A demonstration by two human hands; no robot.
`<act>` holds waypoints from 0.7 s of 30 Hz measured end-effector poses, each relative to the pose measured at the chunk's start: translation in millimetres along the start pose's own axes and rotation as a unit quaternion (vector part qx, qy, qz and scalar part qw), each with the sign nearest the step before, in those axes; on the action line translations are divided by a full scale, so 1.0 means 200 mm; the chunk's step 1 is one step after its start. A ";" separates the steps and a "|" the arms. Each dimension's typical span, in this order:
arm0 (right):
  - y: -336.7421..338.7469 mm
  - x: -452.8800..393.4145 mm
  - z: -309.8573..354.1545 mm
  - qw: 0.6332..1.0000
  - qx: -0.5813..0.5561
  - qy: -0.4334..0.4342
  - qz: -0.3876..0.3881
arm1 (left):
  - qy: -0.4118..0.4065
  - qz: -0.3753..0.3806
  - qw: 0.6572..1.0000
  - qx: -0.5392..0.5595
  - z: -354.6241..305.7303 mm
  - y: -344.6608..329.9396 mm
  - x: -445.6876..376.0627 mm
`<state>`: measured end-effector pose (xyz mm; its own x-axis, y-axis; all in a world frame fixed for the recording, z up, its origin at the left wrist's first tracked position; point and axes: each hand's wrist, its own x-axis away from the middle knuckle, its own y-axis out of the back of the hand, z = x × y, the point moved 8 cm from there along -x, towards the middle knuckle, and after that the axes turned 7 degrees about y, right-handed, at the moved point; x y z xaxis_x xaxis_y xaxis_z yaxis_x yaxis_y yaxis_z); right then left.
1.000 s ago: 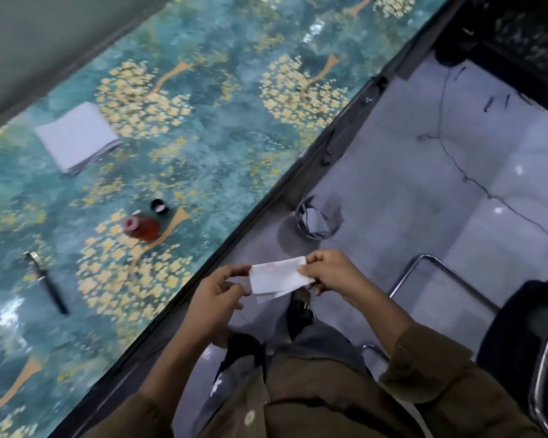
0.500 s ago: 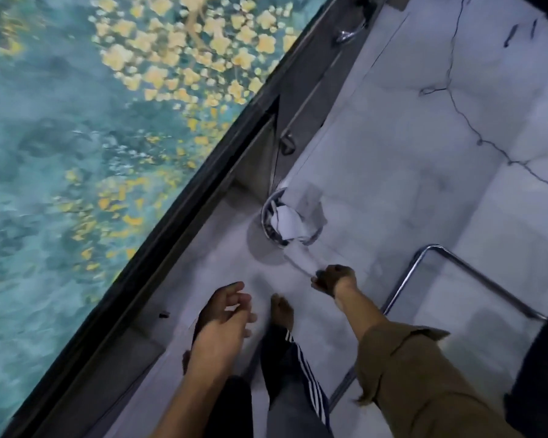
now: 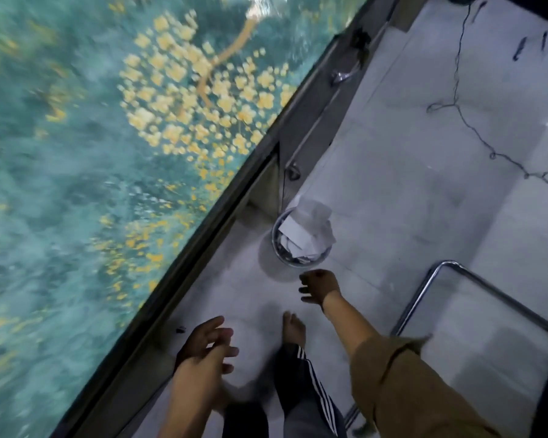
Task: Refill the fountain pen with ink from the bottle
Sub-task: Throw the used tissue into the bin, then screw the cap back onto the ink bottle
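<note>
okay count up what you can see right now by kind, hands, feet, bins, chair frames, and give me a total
Hands: 2, left hand and right hand, both empty.
Feet: 1, bare foot.
Bins: 1, waste bin full of paper.
Chair frames: 1, chrome frame.
Total: 5

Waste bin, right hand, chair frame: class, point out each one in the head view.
Waste bin (image 3: 279, 248): head view, left side of its round rim.
Right hand (image 3: 319, 286): head view, back of the open hand.
Chair frame (image 3: 424, 289): head view, the chrome tube's upright stretch.
</note>
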<state>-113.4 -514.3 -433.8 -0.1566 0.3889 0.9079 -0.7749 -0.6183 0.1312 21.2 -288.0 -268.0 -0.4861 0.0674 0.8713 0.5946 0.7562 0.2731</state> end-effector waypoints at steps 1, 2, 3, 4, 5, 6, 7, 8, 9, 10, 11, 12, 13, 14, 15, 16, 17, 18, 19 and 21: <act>0.00 0.07 -0.01 1.000 -0.007 -0.005 0.000 | -0.023 -0.011 1.000 0.004 -0.04 0.01 0.07; 0.00 0.16 0.00 1.000 -0.005 -0.006 -0.002 | -0.037 -0.017 0.999 0.008 -0.07 0.03 0.14; 0.00 0.25 0.00 1.000 -0.002 0.005 -0.001 | -0.047 -0.020 0.999 0.014 -0.09 0.05 0.21; 0.01 0.33 0.00 1.000 0.004 0.019 -0.002 | -0.054 -0.023 0.998 0.022 -0.11 0.07 0.27; 0.01 0.42 0.00 0.999 0.013 0.032 0.001 | -0.061 -0.024 0.997 0.027 -0.12 0.09 0.31; -0.01 0.51 0.02 0.999 0.023 0.048 0.011 | -0.074 -0.023 0.997 0.027 -0.14 0.12 0.36; -0.03 0.59 0.05 0.997 0.028 0.066 0.018 | -0.080 -0.020 0.996 0.026 -0.15 0.14 0.40; -0.05 0.67 0.06 0.996 0.027 0.078 0.025 | -0.086 -0.015 0.996 0.027 -0.15 0.15 0.44; -0.10 0.77 0.10 0.995 0.028 0.090 0.040 | -0.092 -0.018 0.995 0.037 -0.15 0.21 0.49; -0.14 0.84 0.12 0.994 0.022 0.097 0.048 | -0.096 -0.016 0.994 0.047 -0.15 0.25 0.53; -0.19 0.93 0.15 0.992 0.019 0.111 0.064 | -0.100 -0.024 0.993 0.059 -0.15 0.31 0.57; -0.24 1.00 0.18 0.988 0.024 0.129 0.081 | -0.104 -0.035 0.992 0.068 -0.15 0.37 0.61; -0.30 1.08 0.22 0.983 0.039 0.148 0.103 | -0.106 -0.050 0.990 0.073 -0.14 0.43 0.64; -0.36 1.15 0.25 0.976 0.050 0.169 0.123 | -0.108 -0.065 0.989 0.076 -0.13 0.50 0.66; -0.44 1.23 0.29 0.968 0.072 0.190 0.150 | -0.109 -0.086 0.986 0.091 -0.09 0.60 0.69; -0.49 1.28 0.32 0.961 0.083 0.206 0.166 | -0.110 -0.097 0.984 0.101 -0.08 0.65 0.70; -0.55 1.35 0.35 0.951 0.103 0.224 0.185 | -0.107 -0.111 0.981 0.118 -0.04 0.72 0.71; -0.64 1.43 0.38 0.939 0.130 0.241 0.207 | -0.099 -0.124 0.977 0.140 0.02 0.80 0.72; -0.70 1.50 0.40 0.928 0.154 0.258 0.222 | -0.095 -0.133 0.975 0.151 0.06 0.87 0.72; -0.85 1.63 0.48 0.900 0.184 0.307 0.248 | -0.095 -0.156 0.970 0.159 0.10 0.98 0.73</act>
<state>25.4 -348.2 -121.4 -0.8238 0.2371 0.5149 -0.2787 -0.9604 -0.0037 54.7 -116.7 -95.4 -0.7374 -0.1018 0.6678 0.1859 0.9199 0.3454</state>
